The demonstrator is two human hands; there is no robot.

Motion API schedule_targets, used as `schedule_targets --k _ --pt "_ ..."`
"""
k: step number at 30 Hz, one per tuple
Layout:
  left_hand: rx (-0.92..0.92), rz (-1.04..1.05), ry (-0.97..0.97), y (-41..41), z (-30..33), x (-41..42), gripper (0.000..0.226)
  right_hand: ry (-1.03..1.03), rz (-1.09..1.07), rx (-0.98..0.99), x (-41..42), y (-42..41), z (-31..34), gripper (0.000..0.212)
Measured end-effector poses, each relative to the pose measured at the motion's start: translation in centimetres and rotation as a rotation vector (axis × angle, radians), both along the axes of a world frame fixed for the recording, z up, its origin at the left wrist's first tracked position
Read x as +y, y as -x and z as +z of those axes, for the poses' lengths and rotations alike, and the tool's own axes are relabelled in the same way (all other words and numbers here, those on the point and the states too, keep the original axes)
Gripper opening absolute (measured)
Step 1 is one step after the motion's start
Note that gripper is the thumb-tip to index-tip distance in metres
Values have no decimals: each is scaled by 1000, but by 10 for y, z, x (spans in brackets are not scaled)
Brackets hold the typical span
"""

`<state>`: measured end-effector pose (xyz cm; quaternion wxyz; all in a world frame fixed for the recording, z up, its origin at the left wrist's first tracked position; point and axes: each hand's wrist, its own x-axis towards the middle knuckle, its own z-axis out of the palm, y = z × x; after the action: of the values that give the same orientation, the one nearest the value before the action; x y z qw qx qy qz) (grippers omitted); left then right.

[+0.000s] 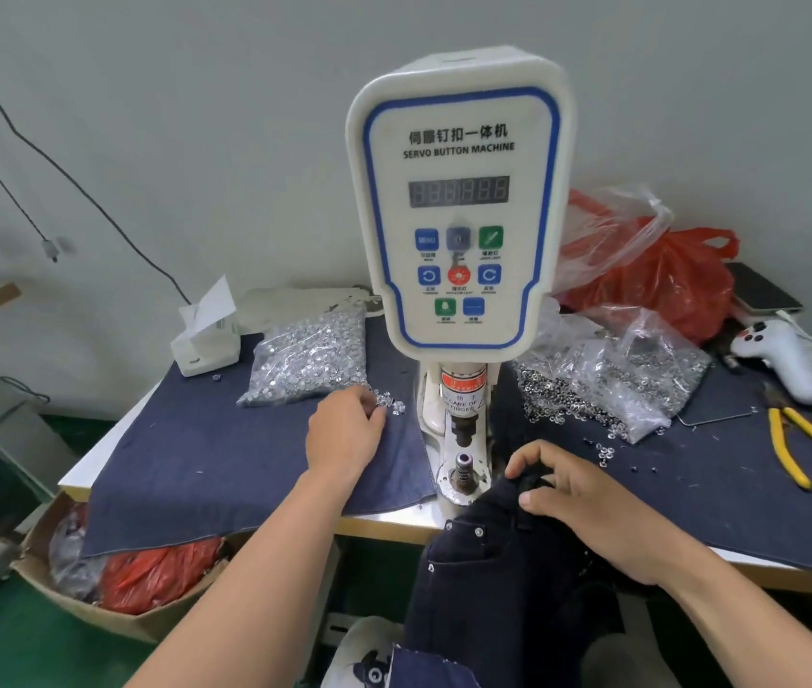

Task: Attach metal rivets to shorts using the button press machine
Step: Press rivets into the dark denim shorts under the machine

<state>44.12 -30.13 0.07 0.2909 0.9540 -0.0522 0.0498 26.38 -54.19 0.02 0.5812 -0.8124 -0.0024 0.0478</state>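
Observation:
The white servo button machine point(458, 211) stands mid-table, its lower die point(463, 471) bare below the punch. Dark denim shorts point(503, 578) hang off the table's front edge, with two rivets showing near a pocket. My right hand point(572, 494) grips the top of the shorts just right of the die. My left hand point(344, 429) reaches into a small loose heap of silver rivets point(391, 402) in front of a clear bag of rivets point(309, 360); its fingertips are curled on the heap, and I cannot see if they hold one.
A second open bag of ring-shaped metal parts point(607, 384) lies right of the machine. Yellow-handled pliers point(811, 449), a white handheld device point(781, 355) and red plastic bags point(662, 280) sit at right. A white box point(205, 340) stands at back left. A cardboard box point(96, 578) sits below.

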Motion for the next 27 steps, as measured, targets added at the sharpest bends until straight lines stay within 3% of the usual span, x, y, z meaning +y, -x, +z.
schedule_targets --k 6,16,21,27 --pt "-21 118 16 -7 -4 -8 13 -6 -6 1 0 0 0 30" --pt "-20 81 95 -6 2 4 11 4 -19 -2 -1 -3 -5 32" --pt "4 71 195 -3 9 9 10 -21 -14 -14 -1 -2 -6 30" --pt "22 -21 464 27 8 9 9 -36 -8 -11 0 0 -4 28"
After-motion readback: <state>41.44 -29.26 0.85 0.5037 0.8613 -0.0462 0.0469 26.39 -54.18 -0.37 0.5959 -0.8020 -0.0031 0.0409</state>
